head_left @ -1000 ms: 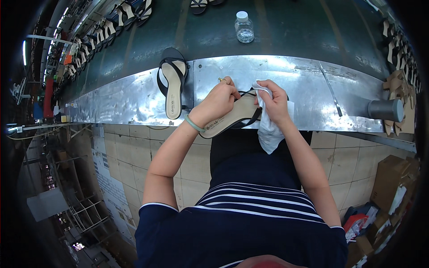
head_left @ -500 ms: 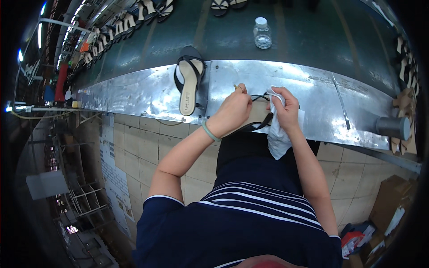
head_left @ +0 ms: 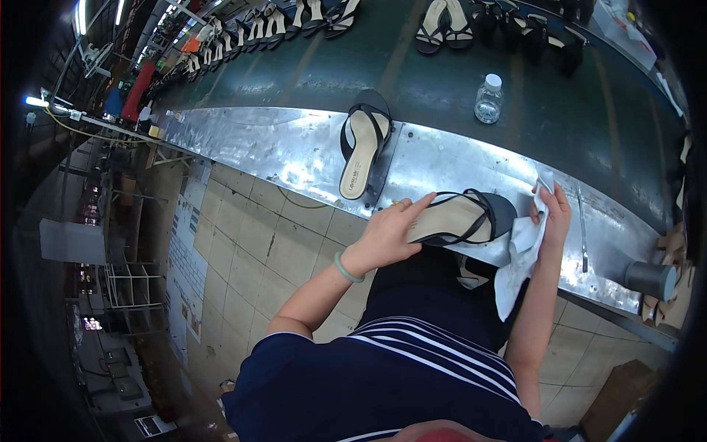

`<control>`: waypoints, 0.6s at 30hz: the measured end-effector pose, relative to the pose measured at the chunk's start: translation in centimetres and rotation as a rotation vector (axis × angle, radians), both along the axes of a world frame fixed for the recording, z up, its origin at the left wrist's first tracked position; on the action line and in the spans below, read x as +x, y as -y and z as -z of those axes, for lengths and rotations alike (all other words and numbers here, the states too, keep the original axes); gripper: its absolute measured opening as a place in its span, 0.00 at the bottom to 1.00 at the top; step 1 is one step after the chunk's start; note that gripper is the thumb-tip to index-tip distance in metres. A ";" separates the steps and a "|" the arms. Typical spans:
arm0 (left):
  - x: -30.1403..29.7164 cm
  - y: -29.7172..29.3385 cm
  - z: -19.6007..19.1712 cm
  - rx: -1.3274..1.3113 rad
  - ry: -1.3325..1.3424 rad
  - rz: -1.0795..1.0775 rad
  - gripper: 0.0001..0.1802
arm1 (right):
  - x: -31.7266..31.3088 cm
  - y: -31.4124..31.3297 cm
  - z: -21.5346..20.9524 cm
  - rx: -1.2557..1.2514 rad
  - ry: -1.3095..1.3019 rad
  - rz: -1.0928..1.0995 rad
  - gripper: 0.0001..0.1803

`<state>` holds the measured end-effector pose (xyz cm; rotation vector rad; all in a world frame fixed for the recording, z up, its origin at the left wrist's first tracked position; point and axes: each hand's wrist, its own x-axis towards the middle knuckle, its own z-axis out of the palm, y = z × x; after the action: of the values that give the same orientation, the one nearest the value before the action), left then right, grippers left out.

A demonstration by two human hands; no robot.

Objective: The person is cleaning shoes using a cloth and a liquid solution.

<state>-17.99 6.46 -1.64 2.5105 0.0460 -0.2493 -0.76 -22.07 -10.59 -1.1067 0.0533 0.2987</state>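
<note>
Running across the frame from upper left to lower right, a shiny sheet-metal bench ledge fronts a dark green conveyor belt; your work sits at the ledge's near edge, centre right. A second black-strapped flat sandal with a beige insole lies upright on the ledge just above and left of your left hand, half over the belt's lip; a small clear plastic water bottle with a white cap stands on the belt, upper right of centre; a grey metal cylinder sits at the right end of the ledge; rows of more sandals line the top of the frame. Your left hand comes up from the lower middle, wrist bent, fingers laid flat and closed over the heel end of the black-strapped beige-soled sandal, pinning it at the ledge's edge; your right hand clutches a crumpled white cloth just right of the sandal's toe, the cloth hanging down over the edge; bare metal lies open between the two sandals and out toward the cylinder.
</note>
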 end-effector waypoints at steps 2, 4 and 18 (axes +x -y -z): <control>-0.3 -1.8 -0.8 0.000 0.070 -0.031 0.50 | 0.7 1.6 1.0 -0.260 0.021 0.101 0.14; -0.2 -5.1 0.1 -0.252 0.392 -0.094 0.47 | 1.6 2.4 4.8 -0.427 0.196 0.271 0.16; 0.4 -18.0 4.8 0.170 0.192 -0.885 0.36 | 0.2 1.7 5.5 -0.605 0.379 0.335 0.16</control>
<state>-17.57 24.46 -6.44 2.3999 1.0965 0.3693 -0.59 -23.79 -16.07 -1.7107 -0.0105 -0.2509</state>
